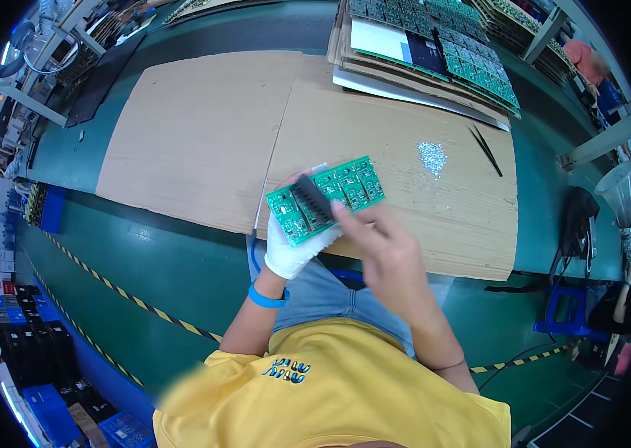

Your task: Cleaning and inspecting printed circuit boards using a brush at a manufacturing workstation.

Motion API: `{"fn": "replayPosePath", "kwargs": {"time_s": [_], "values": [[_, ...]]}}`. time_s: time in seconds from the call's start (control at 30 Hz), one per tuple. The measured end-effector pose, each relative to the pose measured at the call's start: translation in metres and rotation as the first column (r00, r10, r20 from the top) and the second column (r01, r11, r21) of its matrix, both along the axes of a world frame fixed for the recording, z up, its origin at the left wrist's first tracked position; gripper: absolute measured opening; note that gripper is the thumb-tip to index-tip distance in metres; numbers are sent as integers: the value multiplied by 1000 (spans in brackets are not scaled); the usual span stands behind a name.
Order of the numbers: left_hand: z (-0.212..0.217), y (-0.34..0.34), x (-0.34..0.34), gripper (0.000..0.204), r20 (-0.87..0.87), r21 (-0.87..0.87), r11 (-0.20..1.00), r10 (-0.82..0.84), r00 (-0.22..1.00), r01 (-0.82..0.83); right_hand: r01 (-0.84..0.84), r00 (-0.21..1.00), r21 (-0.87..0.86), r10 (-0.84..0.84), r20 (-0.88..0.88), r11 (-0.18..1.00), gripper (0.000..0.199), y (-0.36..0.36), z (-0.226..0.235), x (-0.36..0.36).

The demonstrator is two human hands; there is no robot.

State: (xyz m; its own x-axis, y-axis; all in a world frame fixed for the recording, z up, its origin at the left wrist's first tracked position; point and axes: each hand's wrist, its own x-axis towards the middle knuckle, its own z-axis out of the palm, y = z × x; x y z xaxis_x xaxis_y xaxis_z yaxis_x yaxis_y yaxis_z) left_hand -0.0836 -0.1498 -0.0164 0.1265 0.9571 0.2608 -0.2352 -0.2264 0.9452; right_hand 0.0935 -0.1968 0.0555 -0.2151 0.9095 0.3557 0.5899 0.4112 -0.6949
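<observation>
My left hand [291, 252], in a white glove with a blue band at the wrist, holds a green circuit board panel [348, 184] from beneath, tilted above the near edge of the cardboard. My bare right hand [389, 254] is closed around the end of a black brush [311, 197]. The brush's dark bristles lie across the left part of the panel, over its small components. My right fingers are somewhat blurred. The left fingers are mostly hidden under the panel.
Flat cardboard [203, 134] covers the bench. A patch of small silvery bits [432, 158] and black tweezers [486, 151] lie on its right side. Behind them rises a stack of circuit board panels [480, 75] with cardboard layers. A blue stool [558, 310] stands at right; another person [586, 63] is far right.
</observation>
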Motion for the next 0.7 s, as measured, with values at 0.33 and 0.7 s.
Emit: {"fn": "replayPosePath", "kwargs": {"time_s": [0.33, 0.7], "values": [[-11, 2, 3, 69, 249, 11, 999, -34, 968, 32, -93, 983, 69, 80, 168, 993, 65, -4, -6, -35], [-14, 4, -4, 86, 44, 136, 991, -13, 999, 7, 68, 981, 147, -93, 169, 987, 63, 19, -24, 6]]}}
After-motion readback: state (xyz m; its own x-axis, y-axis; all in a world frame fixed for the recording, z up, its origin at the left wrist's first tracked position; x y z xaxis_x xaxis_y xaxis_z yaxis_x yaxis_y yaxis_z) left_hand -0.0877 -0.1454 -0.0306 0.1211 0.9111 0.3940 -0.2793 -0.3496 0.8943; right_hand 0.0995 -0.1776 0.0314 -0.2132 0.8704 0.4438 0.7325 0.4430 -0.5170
